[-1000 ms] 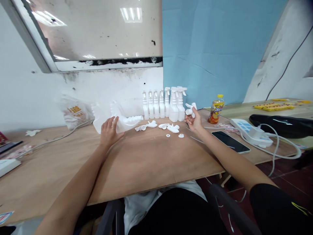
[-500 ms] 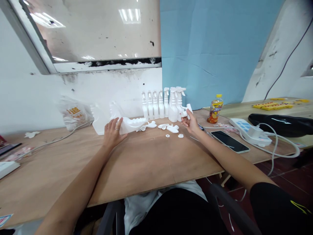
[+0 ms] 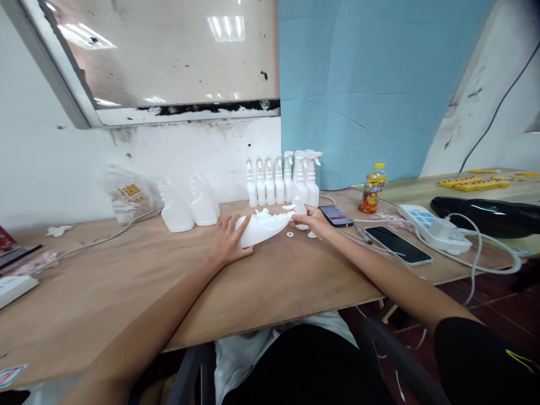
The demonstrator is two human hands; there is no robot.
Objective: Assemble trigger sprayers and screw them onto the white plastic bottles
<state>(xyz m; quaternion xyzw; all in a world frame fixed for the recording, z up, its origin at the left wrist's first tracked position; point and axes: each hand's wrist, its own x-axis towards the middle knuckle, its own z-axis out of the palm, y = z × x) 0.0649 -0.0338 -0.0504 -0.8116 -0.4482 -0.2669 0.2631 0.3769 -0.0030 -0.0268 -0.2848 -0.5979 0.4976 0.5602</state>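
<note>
My left hand [image 3: 231, 239] is wrapped round the base of a white plastic bottle [image 3: 262, 230], which lies tilted on its side above the table. At the bottle's neck, my right hand [image 3: 311, 218] is closed on a white trigger spray head [image 3: 299, 207]; the head meets the neck, though the fingers hide the joint. Behind the held bottle, loose white spray parts [image 3: 264, 212] are partly covered. A small white ring [image 3: 289, 234] lies in front of it, close to my right hand.
Several white spray bottles [image 3: 269, 183] stand in a row by the wall. Two capless white bottles [image 3: 176, 208] are at left beside a plastic bag [image 3: 131, 194]. To the right are phones [image 3: 399, 245], a drink bottle [image 3: 373, 190] and a power strip [image 3: 436, 230] with cables.
The bottle in my left hand has moved right, away from the two standing bottles. My right hand has come left and down, bringing the spray head to the bottle's neck.
</note>
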